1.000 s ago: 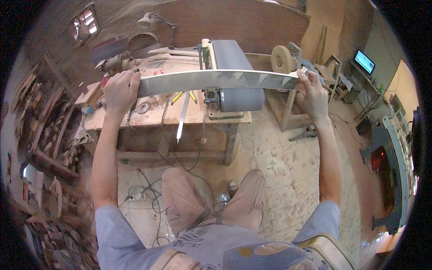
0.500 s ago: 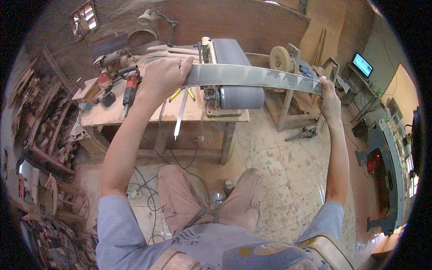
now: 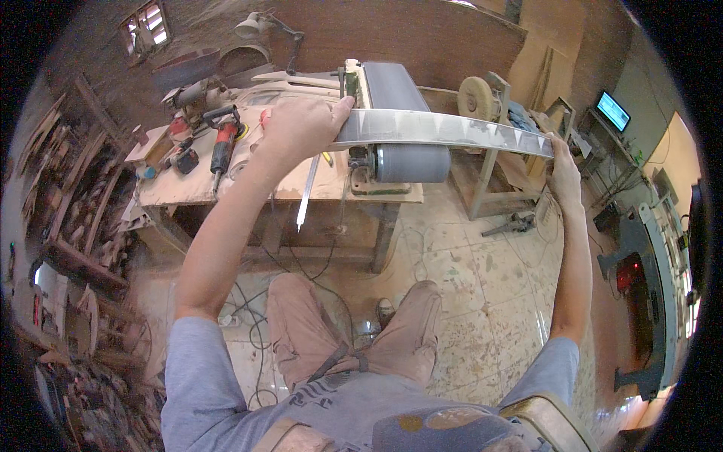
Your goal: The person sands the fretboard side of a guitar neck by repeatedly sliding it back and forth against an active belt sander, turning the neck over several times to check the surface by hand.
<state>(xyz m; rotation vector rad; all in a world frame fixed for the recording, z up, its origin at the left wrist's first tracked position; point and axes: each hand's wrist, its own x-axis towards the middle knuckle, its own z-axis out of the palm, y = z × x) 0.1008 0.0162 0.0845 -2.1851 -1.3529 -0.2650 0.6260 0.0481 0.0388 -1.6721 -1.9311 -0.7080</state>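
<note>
I hold a long, flat, shiny metal blade (image 3: 444,129) level across the top of a belt sander (image 3: 399,120) that stands on a dusty wooden workbench (image 3: 248,188). My left hand (image 3: 297,128) grips the blade's left end, just left of the sander's grey belt. My right hand (image 3: 561,169) holds the blade's right end out beyond the bench, over the floor. The blade's middle lies on the belt.
A red power tool (image 3: 224,143), a second small tool (image 3: 181,160) and a thin metal strip (image 3: 307,192) lie on the bench. A buffing wheel on a stand (image 3: 476,98) is to the right. Cables trail over the floor (image 3: 271,316). Stacked wood fills the left side (image 3: 68,196).
The blade has slid to the right across the belt. My left hand has moved from the bench's left end to right beside the sander, and my right hand has moved further right.
</note>
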